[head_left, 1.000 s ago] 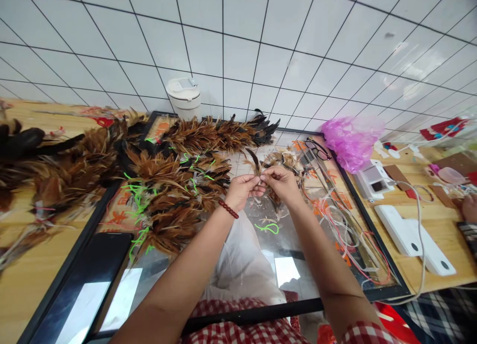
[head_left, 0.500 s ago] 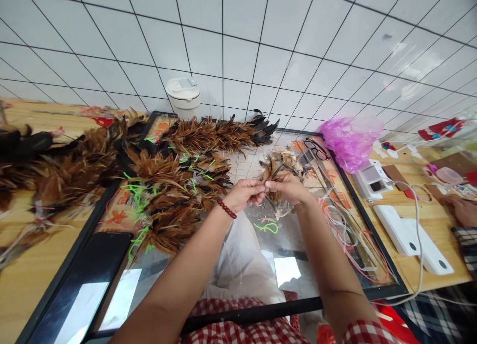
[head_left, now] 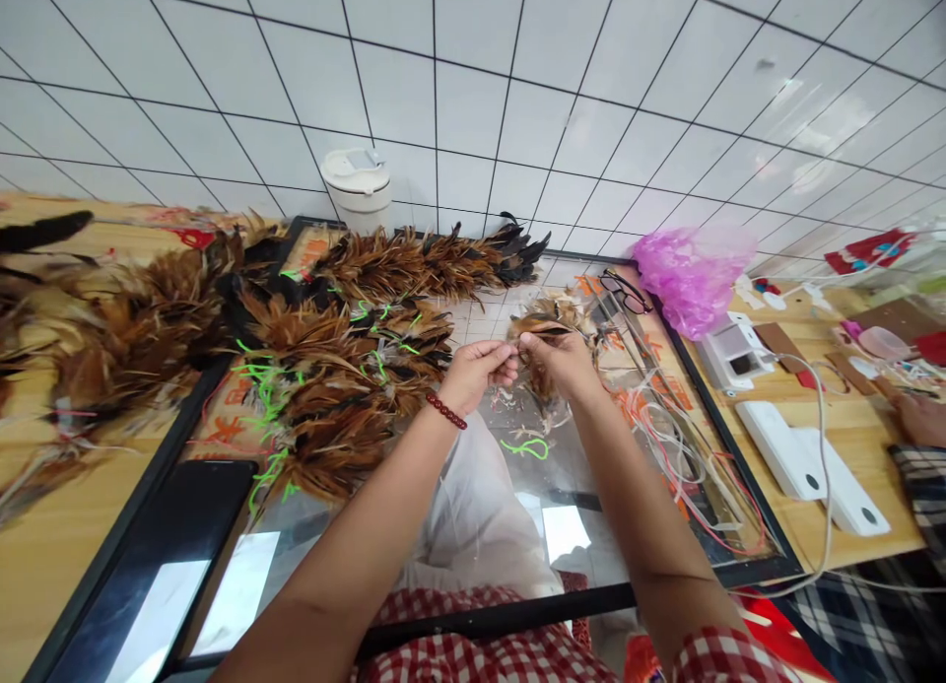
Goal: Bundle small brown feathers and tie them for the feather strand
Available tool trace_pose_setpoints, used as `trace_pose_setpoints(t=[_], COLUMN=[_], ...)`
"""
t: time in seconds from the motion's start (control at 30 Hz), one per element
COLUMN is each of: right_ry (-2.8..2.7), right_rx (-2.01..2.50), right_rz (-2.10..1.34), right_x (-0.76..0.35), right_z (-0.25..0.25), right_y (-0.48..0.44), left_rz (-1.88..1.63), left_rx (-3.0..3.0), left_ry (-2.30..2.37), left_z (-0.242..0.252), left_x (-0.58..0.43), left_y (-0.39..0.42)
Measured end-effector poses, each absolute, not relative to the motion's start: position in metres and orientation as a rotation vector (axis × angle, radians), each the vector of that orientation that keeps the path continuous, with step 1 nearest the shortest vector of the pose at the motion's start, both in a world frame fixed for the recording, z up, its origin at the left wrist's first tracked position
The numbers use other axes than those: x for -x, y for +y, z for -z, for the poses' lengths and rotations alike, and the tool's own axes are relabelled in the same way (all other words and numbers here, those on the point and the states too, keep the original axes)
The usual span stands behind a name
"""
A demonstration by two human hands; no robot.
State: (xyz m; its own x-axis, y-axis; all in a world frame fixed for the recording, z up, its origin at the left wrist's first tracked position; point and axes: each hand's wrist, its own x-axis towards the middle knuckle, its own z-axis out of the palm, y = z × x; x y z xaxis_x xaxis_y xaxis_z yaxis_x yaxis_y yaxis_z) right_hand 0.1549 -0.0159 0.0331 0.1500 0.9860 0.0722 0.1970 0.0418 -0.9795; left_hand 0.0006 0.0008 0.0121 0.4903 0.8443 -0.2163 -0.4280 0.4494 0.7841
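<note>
A tiled wall stands behind a glass top in a black frame. Across its left half lie thick brown feather bundles, with bright green ties showing at their ends and among them; a long feather row stretches behind, nearer the wall. A dark phone rests in the near left corner, and a pink bag sits beyond the far right one.

A smaller feather heap lies loose beyond the right hand, partly covered by it. Judging by this, the work is partway along: the feathers on the left look gathered and tied, while the heap is yet to be worked through.

The left hand meets the right in front of the heap, each with thumb and fingertip pressed together, the tips almost touching — whatever they pinch, perhaps a feather, is too small to make out. Nearer the person lies one loose green string, with pale scraps just beyond it.
</note>
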Motion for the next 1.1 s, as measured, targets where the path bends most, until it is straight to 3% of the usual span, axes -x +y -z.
trace_pose_setpoints(t=[0.2, 0.4, 0.53, 0.7, 0.8, 1.1], right_ry=[-1.958, -2.401, -2.126, -1.409, -1.143, -1.244], right_rx=[1.600, 1.613, 1.631, 1.494, 1.362, 1.334], right_rz=[-0.447, -0.255, -0.422, -1.063, -1.272, -0.964], right_x=[-0.164, -0.154, -0.156, -0.163, -0.158, -0.143], right_z=[-0.038, -0.037, -0.038, -0.044, -0.045, -0.029], right_y=[-0.020, -0.026, -0.024, -0.021, -0.020, -0.016], left_rz=[-1.144, -1.267, -1.247, -1.218, -1.181, -1.006], left_rx=[-0.509, -0.463, -0.477, -0.556, -0.597, -0.696], left_ry=[0.694, 0.766, 0.798, 0.846, 0.866, 0.829], left_z=[-0.017, -0.013, -0.014, -0.017, -0.017, -0.017], left_x=[0.002, 0.000, 0.000, -0.002, -0.004, -0.007], left_y=[0.008, 0.011, 0.009, 0.006, 0.003, -0.001])
